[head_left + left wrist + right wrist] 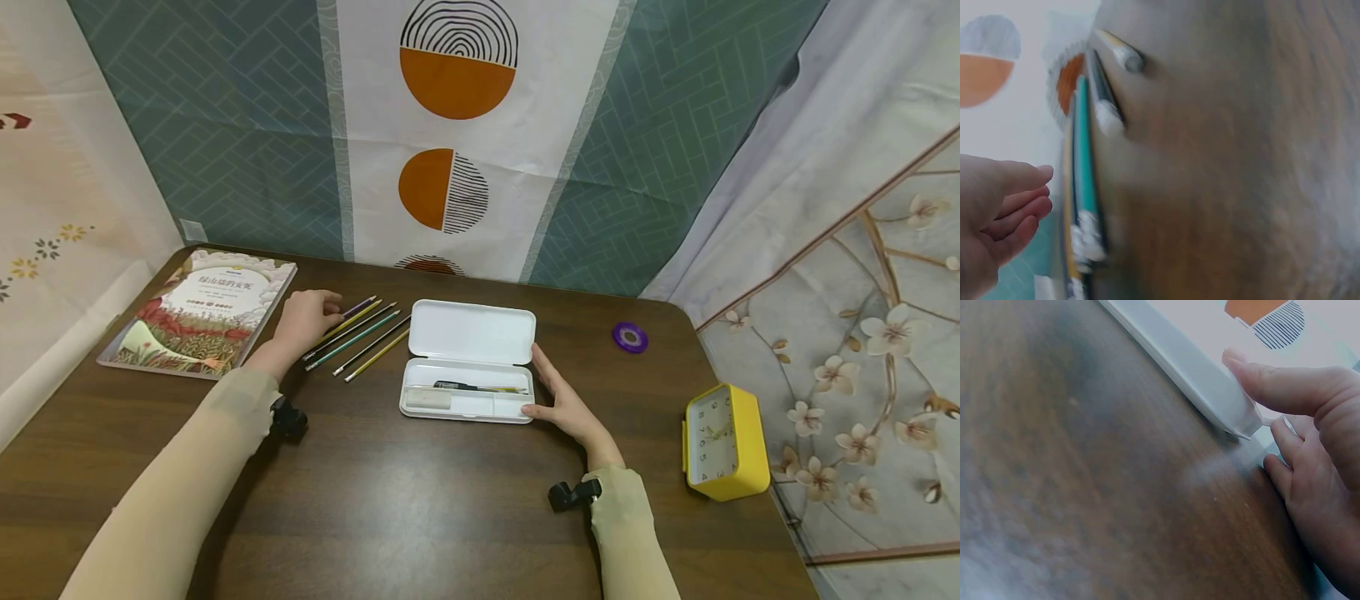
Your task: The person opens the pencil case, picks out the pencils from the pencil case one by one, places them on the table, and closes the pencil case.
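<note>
Over the far ends of several pencils (354,338) lying side by side, my left hand (309,315) hovers with loosely bent fingers. In the left wrist view, a gap shows between thumb and fingers, with nothing in it. A white pencil case (474,333) lies with its lid raised at the back. Inside are a black pen (456,386), a yellow pencil (504,390) and a pale eraser (428,399). My right hand (567,406) rests against the case's right end, thumb at the front corner and the other fingers extended along the side toward the lid.
A picture-covered book (210,312) lies at the back left, beside my left forearm. On the right are a purple roll of tape (630,337) and, closer to me, a yellow alarm clock (726,442). Patterned curtains (258,150) stand behind the brown table (420,508).
</note>
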### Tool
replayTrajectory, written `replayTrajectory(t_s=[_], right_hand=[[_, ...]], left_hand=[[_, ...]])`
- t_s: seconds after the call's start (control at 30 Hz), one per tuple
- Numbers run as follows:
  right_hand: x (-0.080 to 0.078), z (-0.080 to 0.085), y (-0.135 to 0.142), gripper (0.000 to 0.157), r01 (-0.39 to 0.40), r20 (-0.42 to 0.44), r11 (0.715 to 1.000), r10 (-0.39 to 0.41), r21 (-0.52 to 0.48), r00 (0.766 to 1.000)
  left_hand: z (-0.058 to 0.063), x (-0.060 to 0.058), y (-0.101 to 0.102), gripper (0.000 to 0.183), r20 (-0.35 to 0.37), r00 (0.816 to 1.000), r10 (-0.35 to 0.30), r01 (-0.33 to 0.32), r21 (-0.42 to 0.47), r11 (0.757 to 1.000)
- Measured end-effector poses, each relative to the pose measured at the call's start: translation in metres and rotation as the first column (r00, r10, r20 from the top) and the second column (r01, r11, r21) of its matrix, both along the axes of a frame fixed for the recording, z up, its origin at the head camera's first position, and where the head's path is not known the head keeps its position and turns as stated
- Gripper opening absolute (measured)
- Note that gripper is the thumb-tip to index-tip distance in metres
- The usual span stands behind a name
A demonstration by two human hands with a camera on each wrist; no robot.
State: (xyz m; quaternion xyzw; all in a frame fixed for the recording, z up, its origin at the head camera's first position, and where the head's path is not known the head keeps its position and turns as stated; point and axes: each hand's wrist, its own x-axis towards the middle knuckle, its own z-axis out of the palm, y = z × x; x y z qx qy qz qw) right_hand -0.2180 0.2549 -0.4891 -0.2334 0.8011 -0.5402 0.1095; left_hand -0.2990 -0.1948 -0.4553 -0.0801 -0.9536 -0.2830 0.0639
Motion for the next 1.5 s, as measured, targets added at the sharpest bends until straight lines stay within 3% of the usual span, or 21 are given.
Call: replayTrajectory(t_s=[0.37, 0.57, 0.83, 1.23, 1.5], right_hand=[[0.000, 0.000, 0.001, 0.102, 0.005, 0.011, 1.000, -0.005, 0.007, 1.000], [0.000, 0.001, 0.001, 0.102, 0.000, 0.008, 1.000, 0.000, -0.003, 1.000], [0.001, 0.000, 0.001, 0.102, -0.002, 0.008, 1.000, 0.002, -0.013, 1.000], [-0.001, 0.001, 0.001, 0.102, -0.004, 0.004, 1.000, 0.004, -0.010, 1.000], [-0.002, -0.001, 0.001, 0.101, -0.003, 0.005, 1.000, 0.003, -0.011, 1.000]], left_hand=[[0.053, 0.016, 0.043, 0.036, -0.171, 0.982, -0.082, 0.088, 0.029, 0.996], [0.066, 0.026, 0.076, 0.037, -0.236, 0.957, -0.170, 0.186, 0.049, 0.981], [0.061, 0.036, 0.120, 0.034, -0.252, 0.921, -0.297, 0.307, 0.000, 0.952], [0.040, 0.048, 0.164, 0.037, -0.099, 0.907, -0.409, 0.411, -0.004, 0.912], [0.031, 0.048, 0.189, 0.034, -0.067, 0.856, -0.513, 0.510, -0.055, 0.859]])
